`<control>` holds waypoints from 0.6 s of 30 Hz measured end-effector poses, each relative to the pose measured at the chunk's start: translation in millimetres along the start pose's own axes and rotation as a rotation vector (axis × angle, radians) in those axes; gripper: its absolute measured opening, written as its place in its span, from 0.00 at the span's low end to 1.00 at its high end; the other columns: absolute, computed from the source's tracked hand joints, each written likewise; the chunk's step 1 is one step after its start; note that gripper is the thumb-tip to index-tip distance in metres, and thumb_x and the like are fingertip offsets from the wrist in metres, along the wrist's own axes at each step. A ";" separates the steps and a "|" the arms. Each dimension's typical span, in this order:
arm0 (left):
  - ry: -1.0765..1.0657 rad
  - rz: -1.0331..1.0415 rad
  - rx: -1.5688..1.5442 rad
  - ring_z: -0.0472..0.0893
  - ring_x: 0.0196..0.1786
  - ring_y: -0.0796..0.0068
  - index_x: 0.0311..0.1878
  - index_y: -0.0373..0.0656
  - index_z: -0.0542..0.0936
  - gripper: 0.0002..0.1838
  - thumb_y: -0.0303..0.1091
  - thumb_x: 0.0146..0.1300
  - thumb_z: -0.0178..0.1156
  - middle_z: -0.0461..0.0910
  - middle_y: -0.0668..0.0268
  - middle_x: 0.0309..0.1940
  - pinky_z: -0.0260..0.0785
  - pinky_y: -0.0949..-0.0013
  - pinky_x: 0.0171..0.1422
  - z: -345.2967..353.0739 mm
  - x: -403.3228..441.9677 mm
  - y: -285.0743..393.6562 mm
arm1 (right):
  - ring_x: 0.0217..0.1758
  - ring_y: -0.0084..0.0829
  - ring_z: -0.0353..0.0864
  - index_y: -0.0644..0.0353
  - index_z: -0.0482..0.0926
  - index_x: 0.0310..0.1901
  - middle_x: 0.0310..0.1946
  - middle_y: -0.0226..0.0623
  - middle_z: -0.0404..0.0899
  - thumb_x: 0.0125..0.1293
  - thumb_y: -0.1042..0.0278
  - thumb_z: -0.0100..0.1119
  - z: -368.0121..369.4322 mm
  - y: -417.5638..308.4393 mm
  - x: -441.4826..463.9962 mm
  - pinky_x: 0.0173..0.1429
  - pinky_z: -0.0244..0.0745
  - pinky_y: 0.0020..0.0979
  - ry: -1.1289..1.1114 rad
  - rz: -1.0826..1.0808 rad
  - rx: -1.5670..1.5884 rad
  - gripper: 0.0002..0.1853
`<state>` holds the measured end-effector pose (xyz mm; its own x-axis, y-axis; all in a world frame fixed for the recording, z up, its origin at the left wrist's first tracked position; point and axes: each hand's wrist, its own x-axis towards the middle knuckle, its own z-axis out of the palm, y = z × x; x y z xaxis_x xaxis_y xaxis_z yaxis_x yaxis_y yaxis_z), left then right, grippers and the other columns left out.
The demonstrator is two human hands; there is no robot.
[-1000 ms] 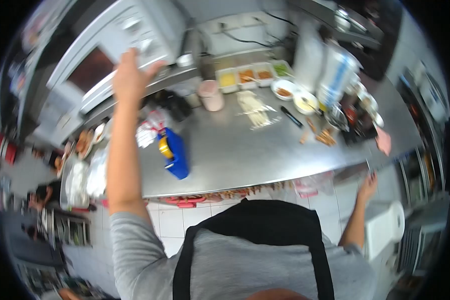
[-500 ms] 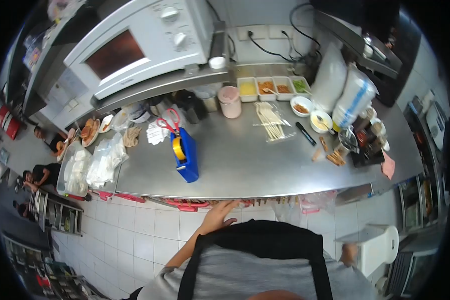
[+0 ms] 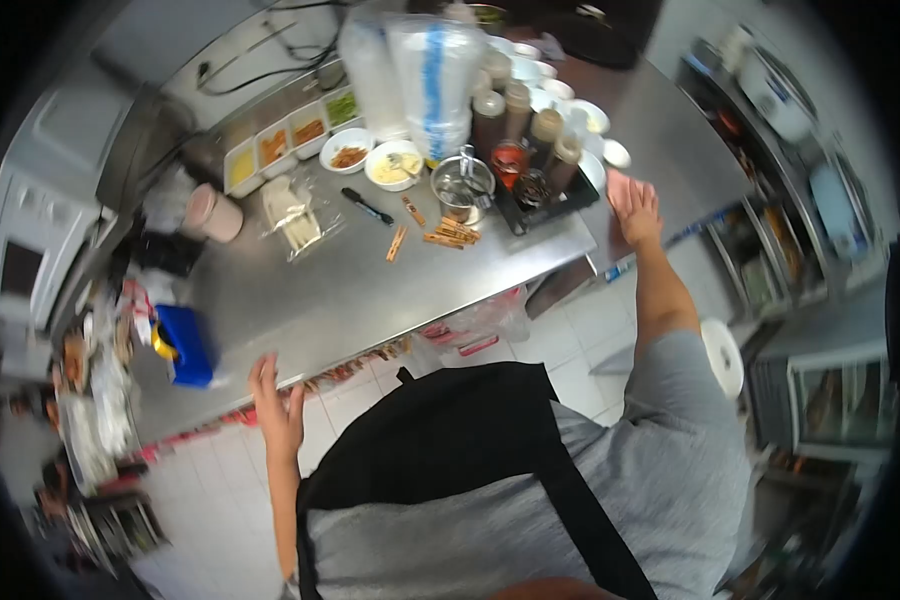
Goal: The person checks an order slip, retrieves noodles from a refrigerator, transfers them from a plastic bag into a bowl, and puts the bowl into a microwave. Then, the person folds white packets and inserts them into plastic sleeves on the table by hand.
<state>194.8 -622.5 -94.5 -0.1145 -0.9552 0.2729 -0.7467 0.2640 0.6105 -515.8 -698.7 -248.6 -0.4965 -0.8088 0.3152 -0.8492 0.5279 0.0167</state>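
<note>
My right hand (image 3: 639,216) is stretched out to the far right of the steel counter, its fingers on a folded pink cloth (image 3: 618,188). They appear to grip the cloth, beside a black tray (image 3: 542,212) of sauce bottles. By the counter's front edge, my left hand (image 3: 276,402) is open with its fingers apart and holds nothing. The blue tape dispenser (image 3: 185,345) with yellow tape is the nearest object to it, a little to the left.
Wooden clothespins (image 3: 454,233), a black marker (image 3: 366,206) and a packet of pale sticks (image 3: 295,218) lie on the counter (image 3: 300,300). Behind them are a metal cup (image 3: 462,185), white bowls (image 3: 392,166) and plastic-wrapped cup stacks (image 3: 432,85). A white stool (image 3: 722,358) stands at right.
The view has swung to the right. My right hand has risen from beside the stool onto the pink cloth. My left hand has lifted near the counter edge, fingers spread.
</note>
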 end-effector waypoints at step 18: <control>-0.412 0.451 -0.585 0.81 0.36 0.56 0.36 0.41 0.78 0.18 0.47 0.66 0.49 0.82 0.56 0.35 0.73 0.59 0.38 265.6 73.4 265.3 | 0.57 0.31 0.73 0.66 0.68 0.58 0.55 0.41 0.73 0.71 0.64 0.50 -215.8 -146.2 -154.4 0.61 0.66 0.30 -0.134 -0.154 1.865 0.20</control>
<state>-185.7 -658.2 -109.9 -0.6345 -0.6844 0.3592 -0.1257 0.5499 0.8257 -276.2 -595.0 -94.9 -0.3370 -0.8766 0.3436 0.0852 -0.3918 -0.9161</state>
